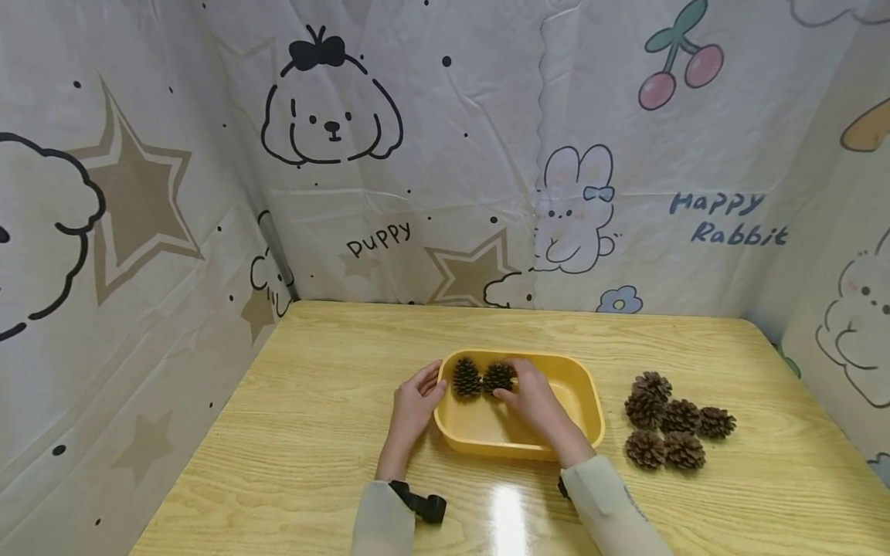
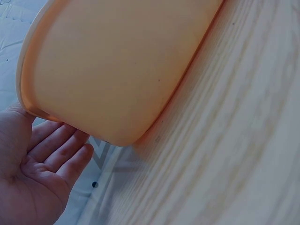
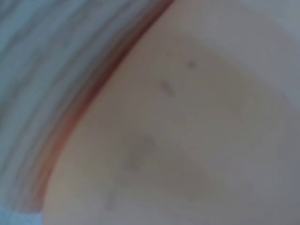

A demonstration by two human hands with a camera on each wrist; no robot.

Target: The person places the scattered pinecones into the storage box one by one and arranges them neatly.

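A yellow plastic bin (image 1: 514,449) stands on the table in the head view. My left hand (image 1: 417,392) holds its left end, thumb at the rim, fingers along the outer wall; the left wrist view shows this hand (image 2: 44,164) beside the bin wall (image 2: 117,65). Inside the bin, my right hand (image 1: 534,394) grips a dark pine cone (image 1: 497,378) between thumb and fingers. Just left of it, another pine cone (image 1: 467,378) stands against the back left corner. A blurred pale bin wall (image 3: 140,140) fills most of the right wrist view, where no hand shows.
Several brown pine cones (image 1: 680,417) lie in a cluster on the table, right of the bin. The wooden table (image 1: 313,401) extends around the bin. Printed cloth walls (image 1: 459,170) close off the back and sides.
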